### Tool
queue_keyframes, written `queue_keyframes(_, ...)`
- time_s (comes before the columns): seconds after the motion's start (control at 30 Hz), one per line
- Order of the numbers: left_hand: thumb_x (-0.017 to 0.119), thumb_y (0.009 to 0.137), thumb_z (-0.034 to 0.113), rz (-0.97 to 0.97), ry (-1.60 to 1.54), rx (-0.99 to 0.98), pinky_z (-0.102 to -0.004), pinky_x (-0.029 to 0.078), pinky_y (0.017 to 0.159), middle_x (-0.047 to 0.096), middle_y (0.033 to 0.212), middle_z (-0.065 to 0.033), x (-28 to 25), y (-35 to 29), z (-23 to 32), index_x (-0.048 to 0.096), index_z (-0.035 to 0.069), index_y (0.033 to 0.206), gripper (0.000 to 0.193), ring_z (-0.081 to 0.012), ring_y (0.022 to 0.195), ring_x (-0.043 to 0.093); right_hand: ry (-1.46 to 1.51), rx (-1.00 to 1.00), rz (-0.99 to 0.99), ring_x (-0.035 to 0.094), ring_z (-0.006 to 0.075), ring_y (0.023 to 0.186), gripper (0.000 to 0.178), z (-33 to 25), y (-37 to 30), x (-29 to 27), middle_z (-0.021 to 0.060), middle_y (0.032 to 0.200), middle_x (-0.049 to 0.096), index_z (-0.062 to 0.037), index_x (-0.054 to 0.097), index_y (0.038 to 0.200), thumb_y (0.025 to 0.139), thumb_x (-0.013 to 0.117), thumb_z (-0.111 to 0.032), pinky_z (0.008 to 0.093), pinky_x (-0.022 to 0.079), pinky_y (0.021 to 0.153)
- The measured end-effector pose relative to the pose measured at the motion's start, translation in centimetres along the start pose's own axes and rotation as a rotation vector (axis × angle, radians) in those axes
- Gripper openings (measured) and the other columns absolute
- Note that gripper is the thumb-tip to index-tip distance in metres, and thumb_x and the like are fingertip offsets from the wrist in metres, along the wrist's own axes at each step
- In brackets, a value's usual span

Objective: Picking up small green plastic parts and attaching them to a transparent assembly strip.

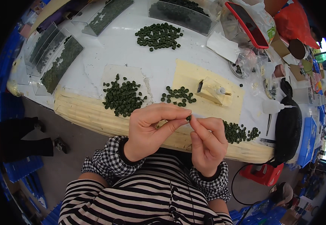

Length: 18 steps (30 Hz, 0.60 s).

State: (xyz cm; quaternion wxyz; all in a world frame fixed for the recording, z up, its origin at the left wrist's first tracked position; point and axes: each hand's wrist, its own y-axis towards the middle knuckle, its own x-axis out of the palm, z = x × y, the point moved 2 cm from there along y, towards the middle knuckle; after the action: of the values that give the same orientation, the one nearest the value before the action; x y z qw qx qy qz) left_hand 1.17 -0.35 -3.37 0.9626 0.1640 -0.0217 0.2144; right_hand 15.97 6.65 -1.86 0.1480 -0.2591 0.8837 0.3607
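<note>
A small dark green round piece (188,117) is pinched at the fingertips of my left hand (146,125), above the table's near edge. My right hand (210,140) meets it from the other side, its index fingertip against the piece and its other fingers curled in. The fingers cover most of the piece. Beyond my left hand lies a heap of similar green pieces (121,98). A looser cluster of green pieces (178,93) sits just past my fingertips, partly on a pale yellow sheet (185,75). Beside my right hand is another pile of green pieces (235,133).
On the yellow sheet stands a yellowish block (213,92) with a white nozzle-like tip. Clear bins (61,67) of green pieces line the far left. A red-cased phone (247,25), a white squeeze bottle (272,106) and a black pouch (288,127) are at the right.
</note>
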Motion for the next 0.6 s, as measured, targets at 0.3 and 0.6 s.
queue_keyframes(0.3, 0.067, 0.082, -0.009, -0.018, 0.088, 0.043, -0.026, 0.054, 0.075, 0.071, 0.095, -0.0133, 0.02, 0.17, 0.32, 0.072, 0.001, 0.102, 0.023, -0.0191, 0.085, 0.069, 0.053, 0.027, -0.019, 0.058, 0.0223, 0.078, 0.033, 0.14, -0.05, -0.15, 0.0074, 0.092, 0.064, -0.0024, 0.071, 0.109, 0.076, 0.071, 0.002, 0.0311, 0.046, 0.07)
queue_keyframes(0.6, 0.066, 0.084, -0.008, -0.002, -0.073, -0.072, -0.0252, 0.054, 0.078, 0.07, 0.097, -0.0121, 0.25, 0.0, 0.03, 0.07, -0.001, 0.103, 0.02, -0.0162, 0.089, 0.067, 0.101, 0.066, -0.01, 0.057, 0.0213, 0.081, 0.035, 0.35, -0.32, -0.14, 0.007, 0.093, 0.064, -0.003, 0.07, 0.111, 0.077, 0.07, 0.004, 0.0292, 0.045, 0.071)
